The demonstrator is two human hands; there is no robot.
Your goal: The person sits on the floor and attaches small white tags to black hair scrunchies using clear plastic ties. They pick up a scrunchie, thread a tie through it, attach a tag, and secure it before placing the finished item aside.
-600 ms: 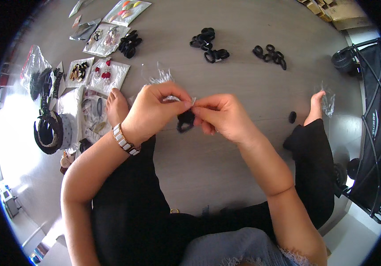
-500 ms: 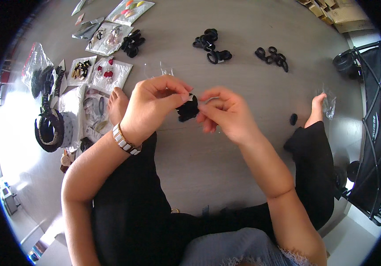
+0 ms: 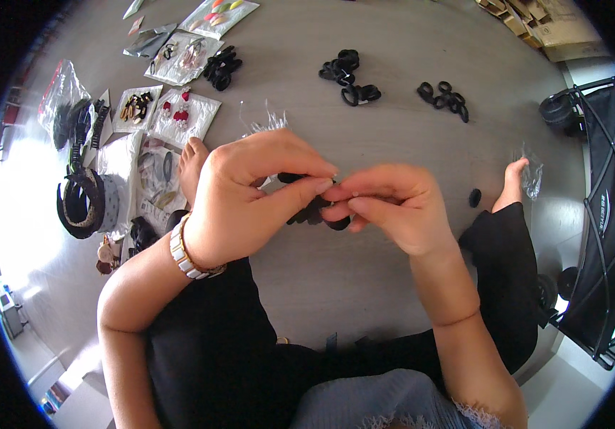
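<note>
Both hands meet at the middle over the floor. My left hand (image 3: 254,196) is closed in a pinch, thumb against fingers, and my right hand (image 3: 400,204) pinches right beside it, the fingertips touching. Between and below them hangs a bunch of black hair ties (image 3: 310,214), mostly covered by the fingers. Whatever small part the fingertips pinch is too hidden to make out. Beyond the hands lie black hair ties in a middle cluster (image 3: 349,75), a right cluster (image 3: 443,99) and a left pile (image 3: 221,69). A single black hair tie (image 3: 474,197) rests near my right foot.
At left are packets of hair accessories (image 3: 182,116), black headbands (image 3: 81,207) and a clear bag (image 3: 62,100). Crumpled clear plastic (image 3: 268,120) lies just past my left hand. A black folding cart (image 3: 611,214) stands at right, with cardboard (image 3: 564,28) at the far right.
Both hands have come closer together and slightly lower. The right fingers, spread before, now pinch against the left fingertips, and the black bunch is more hidden. The view has shifted slightly.
</note>
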